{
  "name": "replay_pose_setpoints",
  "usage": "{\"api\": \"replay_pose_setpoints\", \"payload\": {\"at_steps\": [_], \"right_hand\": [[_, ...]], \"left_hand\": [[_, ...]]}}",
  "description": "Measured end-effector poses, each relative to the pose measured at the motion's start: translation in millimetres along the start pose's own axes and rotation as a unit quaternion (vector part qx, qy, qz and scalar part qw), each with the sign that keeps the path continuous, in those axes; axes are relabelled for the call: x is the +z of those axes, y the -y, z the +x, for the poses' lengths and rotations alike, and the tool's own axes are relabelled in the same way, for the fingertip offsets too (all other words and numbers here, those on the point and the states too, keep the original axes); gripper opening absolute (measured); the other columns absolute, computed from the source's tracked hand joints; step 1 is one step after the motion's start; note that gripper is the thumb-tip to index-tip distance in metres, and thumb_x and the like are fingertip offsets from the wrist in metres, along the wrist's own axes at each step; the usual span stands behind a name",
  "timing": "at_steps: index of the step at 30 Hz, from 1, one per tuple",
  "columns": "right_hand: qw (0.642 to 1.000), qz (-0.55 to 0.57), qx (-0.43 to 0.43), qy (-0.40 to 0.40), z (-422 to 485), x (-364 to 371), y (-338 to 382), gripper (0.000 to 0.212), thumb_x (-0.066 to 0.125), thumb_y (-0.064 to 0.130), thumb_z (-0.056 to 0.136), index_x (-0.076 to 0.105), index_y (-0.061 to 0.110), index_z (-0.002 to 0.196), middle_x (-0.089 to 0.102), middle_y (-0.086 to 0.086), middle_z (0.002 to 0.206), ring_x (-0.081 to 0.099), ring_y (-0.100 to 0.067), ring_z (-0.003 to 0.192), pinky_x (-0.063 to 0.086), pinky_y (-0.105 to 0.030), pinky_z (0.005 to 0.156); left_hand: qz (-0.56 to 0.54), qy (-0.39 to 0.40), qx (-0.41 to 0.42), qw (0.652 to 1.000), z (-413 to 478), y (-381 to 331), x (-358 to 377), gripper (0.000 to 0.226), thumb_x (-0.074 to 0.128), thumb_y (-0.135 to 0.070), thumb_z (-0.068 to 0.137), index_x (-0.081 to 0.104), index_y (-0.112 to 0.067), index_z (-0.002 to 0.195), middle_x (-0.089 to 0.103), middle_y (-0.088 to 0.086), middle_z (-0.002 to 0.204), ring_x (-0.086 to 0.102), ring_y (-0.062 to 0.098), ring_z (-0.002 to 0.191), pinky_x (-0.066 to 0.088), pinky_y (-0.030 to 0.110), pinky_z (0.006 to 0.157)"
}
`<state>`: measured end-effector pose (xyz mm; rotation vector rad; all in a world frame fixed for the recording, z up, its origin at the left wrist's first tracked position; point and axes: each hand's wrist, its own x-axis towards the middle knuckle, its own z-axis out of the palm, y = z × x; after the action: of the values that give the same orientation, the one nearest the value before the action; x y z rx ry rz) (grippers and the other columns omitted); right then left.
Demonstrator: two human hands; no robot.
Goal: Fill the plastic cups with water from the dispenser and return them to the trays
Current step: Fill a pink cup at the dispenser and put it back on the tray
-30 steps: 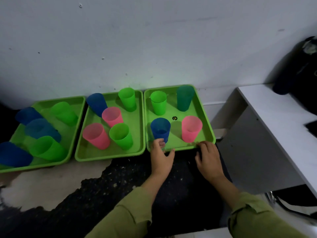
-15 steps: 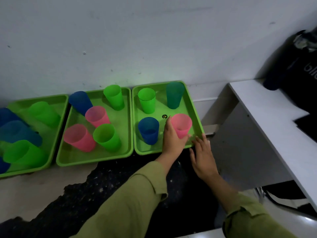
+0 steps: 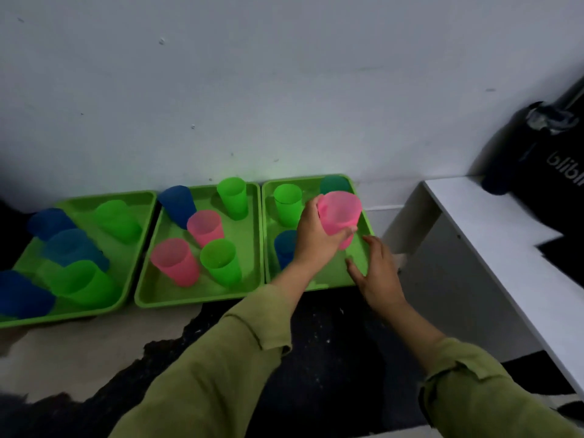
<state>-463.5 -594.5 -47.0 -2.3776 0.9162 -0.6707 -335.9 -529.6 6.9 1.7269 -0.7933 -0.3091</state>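
Blue cup (image 3: 282, 248) half hidden behind L hand (image 3: 311, 238); teal cup (image 3: 335, 184) mostly behind pink cup (image 3: 339, 213). Leftmost tray (image 3: 139, 197) & bag (image 3: 543, 159) cut by frame edges.

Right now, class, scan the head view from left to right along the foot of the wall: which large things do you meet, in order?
left green tray → middle green tray → right green tray → white table → black bag

- The floor (image 3: 79, 343), dark with a pale patch on the left, runs up to the wall.
- On it sit three green trays, edge to edge: left tray (image 3: 107, 197), middle tray (image 3: 177, 294), right tray (image 3: 303, 180).
- At the right, a white bench (image 3: 505, 241) carries a black bag (image 3: 553, 172).
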Motion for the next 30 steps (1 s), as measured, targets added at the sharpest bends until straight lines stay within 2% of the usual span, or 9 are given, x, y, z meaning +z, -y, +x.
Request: {"api": "replay_pose_setpoints", "payload": {"at_steps": [3, 7, 10, 13, 17, 21, 24, 28, 30], "right_hand": [[0.999, 0.018, -0.027, -0.022, 10, 1, 35, 0.06, 0.068, 0.024, 0.083, 0.043, -0.004, 0.129, 0.048, -0.022, 0.128, 0.045, -0.034, 0.122, 0.033, -0.035, 0.106], [0.994, 0.067, -0.083, -0.011, 16, 14, 90, 0.066, 0.072, 0.026, 0.079, 0.041, -0.002, 0.13, 0.049, -0.018, 0.127, 0.047, -0.029, 0.119, 0.028, -0.018, 0.1], [0.986, 0.116, -0.116, 0.03, 15, 36, 138, 0.078, 0.077, 0.034, 0.073, 0.04, 0.003, 0.134, 0.05, -0.013, 0.128, 0.048, -0.023, 0.119, 0.035, -0.024, 0.1], [0.975, 0.165, -0.141, 0.058, 9, 61, 186, 0.077, 0.08, 0.036, 0.068, 0.043, 0.01, 0.13, 0.056, -0.006, 0.122, 0.054, -0.018, 0.11, 0.043, -0.026, 0.092], [0.957, 0.228, -0.16, 0.082, -10, 102, 247, 0.068, 0.081, 0.033, 0.068, 0.045, 0.017, 0.124, 0.059, 0.003, 0.115, 0.059, -0.011, 0.102, 0.05, -0.034, 0.088], [0.95, 0.249, -0.159, 0.099, -35, 148, 304, 0.067, 0.081, 0.033, 0.066, 0.045, 0.018, 0.121, 0.058, -0.003, 0.115, 0.059, -0.018, 0.104, 0.051, -0.043, 0.088], [0.951, 0.254, -0.141, 0.109, -61, 191, 351, 0.071, 0.082, 0.029, 0.065, 0.045, 0.014, 0.124, 0.056, -0.003, 0.117, 0.057, -0.019, 0.105, 0.051, -0.044, 0.087], [0.949, 0.265, -0.126, 0.113, -93, 242, 401, 0.066, 0.082, 0.026, 0.065, 0.043, 0.023, 0.118, 0.054, 0.012, 0.109, 0.056, -0.011, 0.102, 0.052, -0.038, 0.083], [0.948, 0.267, -0.12, 0.122, -111, 277, 440, 0.069, 0.083, 0.025, 0.064, 0.043, 0.022, 0.121, 0.055, 0.008, 0.111, 0.056, -0.014, 0.103, 0.052, -0.038, 0.084]], "left_hand": [[-0.006, -0.02, 0.027, 0.999, 1, -12, -41, 0.082, 0.086, -0.027, 0.062, 0.042, -0.013, 0.129, 0.052, 0.003, 0.126, 0.051, 0.017, 0.113, 0.046, 0.031, 0.095], [-0.007, -0.022, 0.03, 0.999, -7, -15, -104, 0.081, 0.085, -0.03, 0.062, 0.04, -0.017, 0.129, 0.051, -0.002, 0.122, 0.053, 0.015, 0.11, 0.049, 0.028, 0.091], [-0.008, -0.027, 0.031, 0.999, -23, -5, -154, 0.08, 0.085, -0.026, 0.063, 0.041, -0.016, 0.129, 0.051, -0.005, 0.116, 0.055, 0.012, 0.106, 0.048, 0.019, 0.085], [-0.03, -0.037, 0.013, 0.999, -38, 12, -200, 0.078, 0.085, -0.021, 0.065, 0.042, -0.016, 0.129, 0.055, 0.001, 0.12, 0.059, 0.015, 0.106, 0.051, 0.026, 0.089], [-0.028, -0.048, 0.011, 0.998, -57, 39, -274, 0.078, 0.085, -0.022, 0.063, 0.041, -0.021, 0.128, 0.054, 0.001, 0.123, 0.056, -0.002, 0.101, 0.049, 0.011, 0.081], [-0.037, -0.047, -0.002, 0.998, -81, 70, -346, 0.079, 0.085, -0.024, 0.064, 0.039, -0.027, 0.129, 0.053, -0.004, 0.125, 0.055, 0.009, 0.112, 0.051, 0.025, 0.089], [-0.033, -0.039, -0.014, 0.999, -104, 97, -411, 0.078, 0.082, -0.03, 0.066, 0.038, -0.03, 0.13, 0.052, -0.014, 0.121, 0.052, -0.002, 0.11, 0.051, 0.021, 0.084], [-0.017, -0.065, -0.039, 0.997, -139, 133, -493, 0.062, 0.077, -0.032, 0.072, 0.043, -0.034, 0.124, 0.056, -0.012, 0.117, 0.054, -0.003, 0.108, 0.048, 0.011, 0.076], [-0.011, -0.081, -0.067, 0.994, -160, 160, -549, 0.052, 0.074, -0.028, 0.076, 0.045, -0.033, 0.119, 0.057, -0.013, 0.112, 0.055, -0.002, 0.105, 0.046, 0.008, 0.075]]}}
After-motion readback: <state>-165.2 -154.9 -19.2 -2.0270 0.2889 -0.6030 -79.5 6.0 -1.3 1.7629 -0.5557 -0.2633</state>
